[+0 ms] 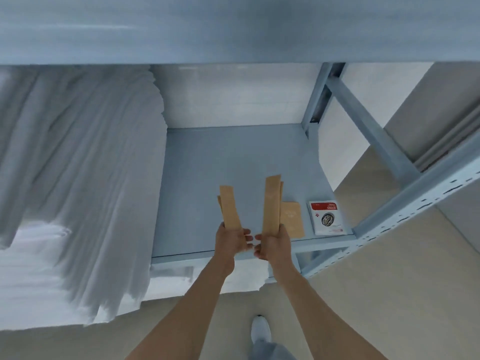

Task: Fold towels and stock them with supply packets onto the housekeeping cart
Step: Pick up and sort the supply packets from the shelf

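My left hand [232, 240] grips a small bundle of tan paper packets [229, 209] by the lower end, held upright over the blue-grey shelf [207, 178]. My right hand [272, 244] grips a second, longer bundle of tan packets [272, 203] the same way, right beside the left. Another tan packet [292, 219] lies flat on the shelf just right of my right hand. A white and red packet [327, 216] lies at the shelf's front right corner. A tall stack of white folded towels [78, 178] fills the left of the shelf.
An upper shelf board [233, 29] overhangs the whole space. Perforated metal uprights and a diagonal brace [374, 141] frame the right side. More white cloth [202, 279] shows on the level below. Beige floor and my shoe [260, 328] are underneath.
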### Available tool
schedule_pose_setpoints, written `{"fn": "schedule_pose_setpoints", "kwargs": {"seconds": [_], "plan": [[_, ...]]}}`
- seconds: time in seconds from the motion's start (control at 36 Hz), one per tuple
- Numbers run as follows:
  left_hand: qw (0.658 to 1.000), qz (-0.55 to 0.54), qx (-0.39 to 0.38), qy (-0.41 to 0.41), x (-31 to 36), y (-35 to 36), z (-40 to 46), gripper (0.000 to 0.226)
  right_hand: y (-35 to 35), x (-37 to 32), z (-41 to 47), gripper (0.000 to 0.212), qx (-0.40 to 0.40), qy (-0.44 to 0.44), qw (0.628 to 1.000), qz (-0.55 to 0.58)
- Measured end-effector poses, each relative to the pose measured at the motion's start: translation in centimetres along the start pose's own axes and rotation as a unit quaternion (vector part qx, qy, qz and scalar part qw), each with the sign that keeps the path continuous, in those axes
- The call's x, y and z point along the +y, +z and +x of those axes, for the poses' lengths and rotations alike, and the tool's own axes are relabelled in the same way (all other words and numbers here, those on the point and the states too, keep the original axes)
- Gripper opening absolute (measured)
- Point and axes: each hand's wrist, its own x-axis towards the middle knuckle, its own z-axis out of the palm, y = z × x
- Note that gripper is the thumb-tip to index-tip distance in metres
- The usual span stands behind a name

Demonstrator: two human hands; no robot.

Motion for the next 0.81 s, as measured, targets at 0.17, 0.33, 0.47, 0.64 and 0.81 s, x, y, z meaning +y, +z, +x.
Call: {"fn": "schedule_pose_setpoints", "kwargs": {"seconds": [0.17,0.33,0.47,0.64,0.81], "plan": [[0.996,0.058,-0.059,0.028,-0.4,1.2,-5.1,0.023,-3.3,-0.5,-6.6,0.015,0.055,-0.024,0.997,0.046],[0.987,0.083,-0.133,0.035,-2.5,5.6,-10.4,0.013,-8.8,-0.3,-12.0,0.013,0.063,-0.035,0.988,0.135],[0.977,0.108,-0.183,0.027,-5.0,10.5,-14.7,0.017,-15.6,-0.4,-15.7,0.038,0.097,-0.059,0.973,0.199],[0.962,0.121,-0.242,0.04,-9.6,17.2,-20.8,0.023,-25.5,-0.2,-20.4,0.038,0.132,-0.1,0.942,0.293],[0.957,0.099,-0.271,0.034,-15.7,24.8,-27.7,0.033,-35.5,0.8,-24.2,0.038,0.152,-0.139,0.904,0.374]]}}
